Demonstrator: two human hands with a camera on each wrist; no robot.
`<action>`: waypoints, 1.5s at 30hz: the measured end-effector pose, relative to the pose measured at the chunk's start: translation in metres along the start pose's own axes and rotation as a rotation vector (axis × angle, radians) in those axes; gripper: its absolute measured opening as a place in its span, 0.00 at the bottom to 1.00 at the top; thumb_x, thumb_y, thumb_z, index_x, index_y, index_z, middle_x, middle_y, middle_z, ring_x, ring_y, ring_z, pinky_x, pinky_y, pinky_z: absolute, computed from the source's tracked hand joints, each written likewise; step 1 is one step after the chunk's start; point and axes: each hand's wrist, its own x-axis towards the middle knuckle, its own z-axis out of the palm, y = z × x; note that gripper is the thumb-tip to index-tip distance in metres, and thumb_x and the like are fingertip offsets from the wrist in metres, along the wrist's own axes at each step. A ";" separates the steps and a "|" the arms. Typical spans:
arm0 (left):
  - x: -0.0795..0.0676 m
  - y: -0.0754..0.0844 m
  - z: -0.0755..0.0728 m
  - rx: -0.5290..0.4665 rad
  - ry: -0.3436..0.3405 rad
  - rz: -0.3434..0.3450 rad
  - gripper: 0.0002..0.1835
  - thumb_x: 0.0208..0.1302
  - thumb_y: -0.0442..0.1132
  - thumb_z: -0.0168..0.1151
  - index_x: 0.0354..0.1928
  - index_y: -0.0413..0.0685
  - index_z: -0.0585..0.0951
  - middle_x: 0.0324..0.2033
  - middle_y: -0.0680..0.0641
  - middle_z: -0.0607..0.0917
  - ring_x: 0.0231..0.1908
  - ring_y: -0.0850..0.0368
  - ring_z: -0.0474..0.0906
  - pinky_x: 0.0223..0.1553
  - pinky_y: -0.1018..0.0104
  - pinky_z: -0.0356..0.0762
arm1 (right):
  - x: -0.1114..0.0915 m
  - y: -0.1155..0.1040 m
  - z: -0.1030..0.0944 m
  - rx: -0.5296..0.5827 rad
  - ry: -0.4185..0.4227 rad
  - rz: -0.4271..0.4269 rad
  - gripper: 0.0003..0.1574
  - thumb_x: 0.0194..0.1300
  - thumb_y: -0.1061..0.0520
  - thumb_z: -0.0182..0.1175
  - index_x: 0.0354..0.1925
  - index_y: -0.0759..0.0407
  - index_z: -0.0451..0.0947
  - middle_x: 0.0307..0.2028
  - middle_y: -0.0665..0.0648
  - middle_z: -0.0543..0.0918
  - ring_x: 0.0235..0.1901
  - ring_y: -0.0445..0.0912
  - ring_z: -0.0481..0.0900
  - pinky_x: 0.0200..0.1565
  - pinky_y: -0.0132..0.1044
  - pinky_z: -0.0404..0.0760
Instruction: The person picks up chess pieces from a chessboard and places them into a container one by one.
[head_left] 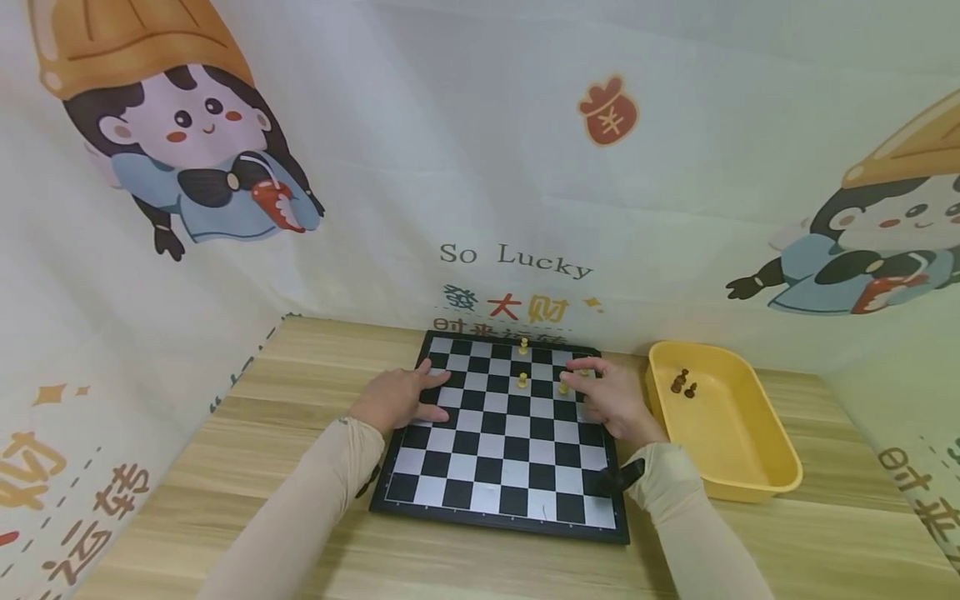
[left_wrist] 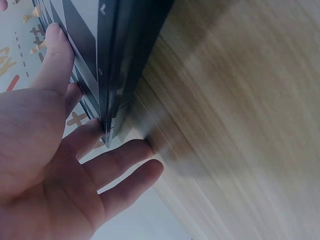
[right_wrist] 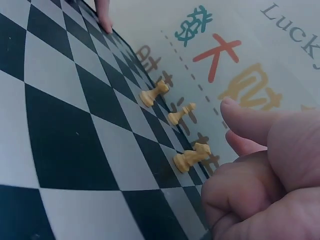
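A black-and-white chessboard (head_left: pixel 491 446) lies on the wooden table. My left hand (head_left: pixel 397 396) rests at its left edge, thumb (left_wrist: pixel 57 47) on the top and other fingers spread beside and below the rim. At the back right of the board my right hand (head_left: pixel 611 396) hovers with index finger and thumb apart. One pale yellow piece (head_left: pixel 585 372) shows in the gap between them, partly hidden; no grip on it is visible. A knight-like piece (right_wrist: pixel 191 157) stands near that hand. Further left stand another pale piece (right_wrist: pixel 155 92) and a slimmer pawn-like one (right_wrist: pixel 181 114).
To the right of the board sits a yellow plastic bin (head_left: pixel 731 417), close to the right forearm. Inside lie dark brown chess pieces (head_left: pixel 678 383). A printed cloth (head_left: pixel 517 192) hangs right behind the board's far edge. Bare wood (head_left: pixel 247 450) extends left of the board.
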 end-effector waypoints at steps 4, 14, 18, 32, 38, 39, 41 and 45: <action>0.001 0.001 0.000 0.004 -0.003 -0.003 0.42 0.61 0.64 0.65 0.76 0.63 0.67 0.77 0.40 0.62 0.68 0.33 0.73 0.69 0.45 0.73 | 0.002 0.004 0.003 0.017 -0.014 0.001 0.29 0.70 0.54 0.65 0.66 0.56 0.72 0.13 0.43 0.62 0.10 0.39 0.56 0.16 0.30 0.59; 0.001 0.001 0.000 -0.019 -0.027 -0.021 0.43 0.60 0.64 0.66 0.76 0.65 0.66 0.78 0.41 0.60 0.71 0.33 0.70 0.71 0.44 0.71 | 0.012 0.014 0.012 -0.042 0.022 0.000 0.28 0.69 0.56 0.66 0.65 0.56 0.73 0.13 0.43 0.64 0.10 0.39 0.56 0.15 0.30 0.58; 0.002 -0.001 -0.001 -0.014 -0.026 -0.026 0.43 0.59 0.64 0.65 0.77 0.66 0.65 0.79 0.42 0.59 0.71 0.33 0.69 0.71 0.44 0.70 | 0.016 0.017 0.016 -0.101 0.025 -0.012 0.28 0.69 0.57 0.65 0.65 0.57 0.73 0.15 0.44 0.67 0.10 0.39 0.55 0.16 0.30 0.59; 0.001 0.002 -0.002 -0.020 -0.038 -0.025 0.44 0.60 0.64 0.65 0.77 0.65 0.64 0.79 0.42 0.59 0.72 0.33 0.68 0.72 0.44 0.69 | 0.015 0.018 0.014 -0.113 0.053 0.001 0.24 0.69 0.58 0.65 0.61 0.61 0.74 0.15 0.45 0.65 0.11 0.39 0.56 0.15 0.30 0.60; 0.001 0.002 -0.003 -0.001 -0.031 -0.001 0.43 0.61 0.64 0.63 0.77 0.63 0.65 0.79 0.41 0.60 0.70 0.33 0.70 0.70 0.44 0.71 | 0.014 0.019 0.014 -0.101 0.063 -0.001 0.18 0.69 0.60 0.64 0.55 0.62 0.75 0.16 0.45 0.67 0.11 0.38 0.56 0.15 0.29 0.59; 0.000 0.002 -0.003 -0.002 -0.029 -0.001 0.43 0.60 0.64 0.64 0.77 0.63 0.65 0.78 0.41 0.60 0.70 0.33 0.70 0.70 0.44 0.71 | 0.014 0.019 0.014 -0.100 0.063 -0.001 0.17 0.69 0.60 0.64 0.55 0.63 0.75 0.17 0.45 0.67 0.11 0.38 0.56 0.15 0.29 0.59; 0.000 0.002 -0.002 -0.007 -0.027 -0.002 0.43 0.60 0.64 0.64 0.77 0.62 0.65 0.78 0.40 0.60 0.70 0.33 0.70 0.70 0.44 0.71 | 0.014 0.019 0.015 -0.094 0.063 -0.001 0.16 0.70 0.60 0.63 0.54 0.63 0.75 0.17 0.45 0.67 0.11 0.38 0.56 0.15 0.29 0.58; 0.000 0.001 -0.001 -0.009 -0.028 -0.009 0.43 0.61 0.64 0.64 0.77 0.63 0.65 0.78 0.41 0.60 0.71 0.33 0.69 0.71 0.43 0.70 | 0.014 0.017 0.016 -0.100 0.065 0.000 0.15 0.71 0.60 0.62 0.54 0.63 0.76 0.18 0.45 0.68 0.11 0.38 0.57 0.15 0.29 0.59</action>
